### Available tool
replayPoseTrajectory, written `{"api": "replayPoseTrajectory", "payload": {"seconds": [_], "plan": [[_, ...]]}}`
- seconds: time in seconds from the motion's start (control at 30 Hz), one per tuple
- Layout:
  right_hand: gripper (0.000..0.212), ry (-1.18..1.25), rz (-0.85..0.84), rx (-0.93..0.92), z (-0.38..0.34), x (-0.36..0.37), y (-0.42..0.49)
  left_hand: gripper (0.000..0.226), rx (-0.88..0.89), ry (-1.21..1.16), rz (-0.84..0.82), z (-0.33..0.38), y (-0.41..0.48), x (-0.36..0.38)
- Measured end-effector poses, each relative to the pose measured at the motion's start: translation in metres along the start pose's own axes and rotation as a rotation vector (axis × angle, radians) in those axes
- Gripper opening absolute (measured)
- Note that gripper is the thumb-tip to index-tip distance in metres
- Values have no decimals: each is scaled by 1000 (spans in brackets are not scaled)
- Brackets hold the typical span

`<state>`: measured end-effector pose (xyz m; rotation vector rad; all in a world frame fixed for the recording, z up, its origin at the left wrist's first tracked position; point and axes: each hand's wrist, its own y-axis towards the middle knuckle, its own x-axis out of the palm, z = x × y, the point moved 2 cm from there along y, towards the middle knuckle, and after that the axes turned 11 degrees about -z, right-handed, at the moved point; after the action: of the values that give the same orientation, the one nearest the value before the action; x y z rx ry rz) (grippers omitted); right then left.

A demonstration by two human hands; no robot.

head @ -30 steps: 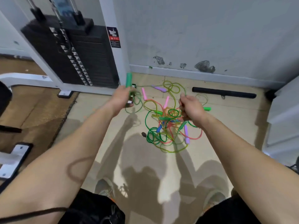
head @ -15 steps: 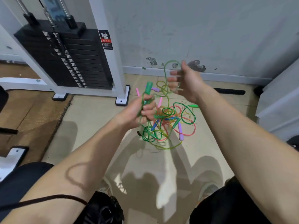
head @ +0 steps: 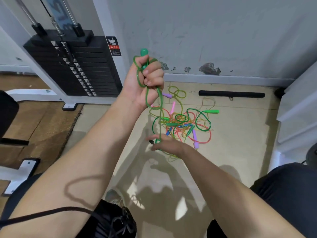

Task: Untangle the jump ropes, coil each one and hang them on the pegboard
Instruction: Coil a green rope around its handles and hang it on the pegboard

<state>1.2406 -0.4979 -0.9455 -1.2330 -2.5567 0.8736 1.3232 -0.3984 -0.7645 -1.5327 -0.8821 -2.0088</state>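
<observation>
Hanging from the raised left grip (head: 144,79), which is closed tight round a green handle (head: 143,53) and several loops, the green rope (head: 160,100) is stretched down to the right grip (head: 167,143); that one is blurred, so its hold cannot be told. The tangled ropes (head: 185,124) are piled on the floor (head: 240,143), at one o'clock from it.

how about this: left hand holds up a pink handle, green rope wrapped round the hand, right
No: the head view shows the handle in the left hand is green, not pink. The green rope does wrap round that hand.
</observation>
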Motion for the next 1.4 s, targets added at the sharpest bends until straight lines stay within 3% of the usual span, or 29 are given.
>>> {"api": "replayPoseTrajectory", "payload": {"seconds": [0.07,0.17,0.3,0.37,0.47,0.67,0.83,0.93,1.07,1.17,1.23,1.4], "plan": [[25,-167,-33,90,10,8,4,30,52,55,43,12,-2,1],[36,-408,49,216,48,0,-4,30,136,149,126,37,-9,-5],[46,-210,219,354,78,-38,-34,26,149,687,540,48,-24,-32],[46,-243,329,263,55,-58,-44,18,52,1093,776,35,-32,-58],[47,-270,454,-24,-19,-78,-58,5,-136,1369,757,-4,-33,-91],[45,-76,465,-378,-132,-103,-87,23,-163,962,617,-72,-14,-105],[47,-89,569,-423,-158,-119,-101,21,-374,757,466,-95,-11,-90],[51,31,651,-430,-146,-128,-105,26,-418,598,365,-93,-16,-80],[68,392,603,-304,-97,-123,-94,17,-313,441,267,-74,-16,-58],[36,402,618,-189,-39,-106,-82,12,-241,334,182,-61,-9,-43],[28,295,554,-130,-8,-90,-75,15,-208,228,137,-57,-5,-34],[69,103,236,-2,38,-54,-47,16,-144,82,103,-45,4,-12]]}}
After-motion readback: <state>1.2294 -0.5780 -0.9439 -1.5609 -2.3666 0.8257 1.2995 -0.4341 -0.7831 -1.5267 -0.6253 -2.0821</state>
